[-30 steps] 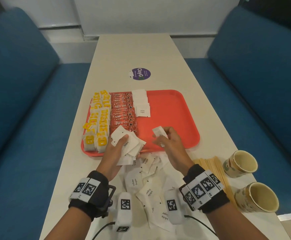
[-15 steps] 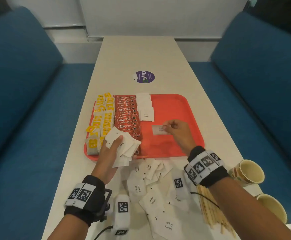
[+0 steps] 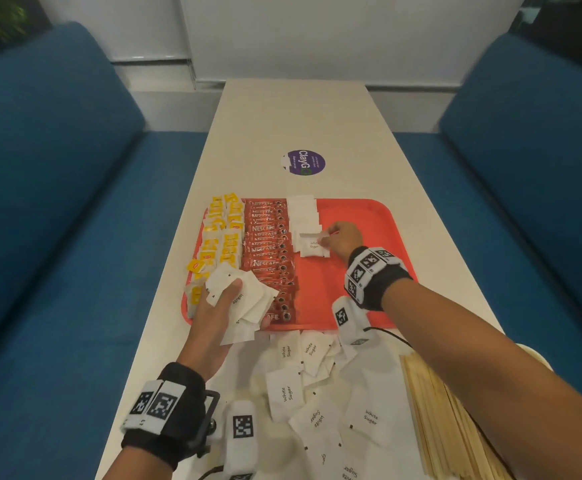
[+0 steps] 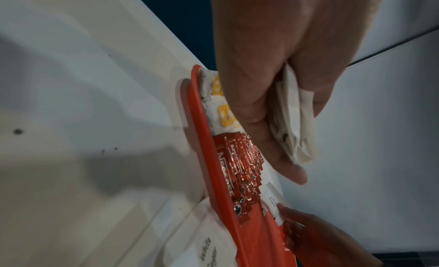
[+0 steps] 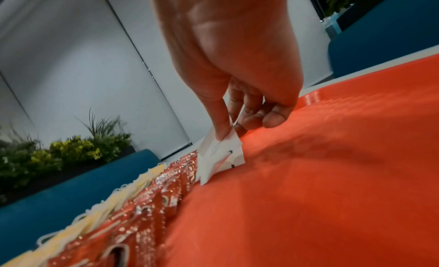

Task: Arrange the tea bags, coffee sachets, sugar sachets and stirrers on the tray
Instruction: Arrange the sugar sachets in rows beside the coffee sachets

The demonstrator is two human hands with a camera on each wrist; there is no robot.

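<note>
Head view: right hand point(image 3: 343, 237) pinching one sugar sachet point(image 3: 312, 236) above sugar column on tray point(image 3: 362, 209); left hand point(image 3: 218, 306) clasping spare sachets point(image 3: 248, 296). Best lowered flat, overlapping nearest sachet, edges aligned before release.

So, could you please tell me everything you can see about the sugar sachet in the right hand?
The sugar sachet is a small, flat, white paper packet with dark print too small to read. The right hand pinches its right edge between thumb and fingers, holding it tilted at the near end of the sugar column on the orange tray. In the right wrist view its lower corner seems to meet the sachet beneath, beside the red coffee sachets.
</note>
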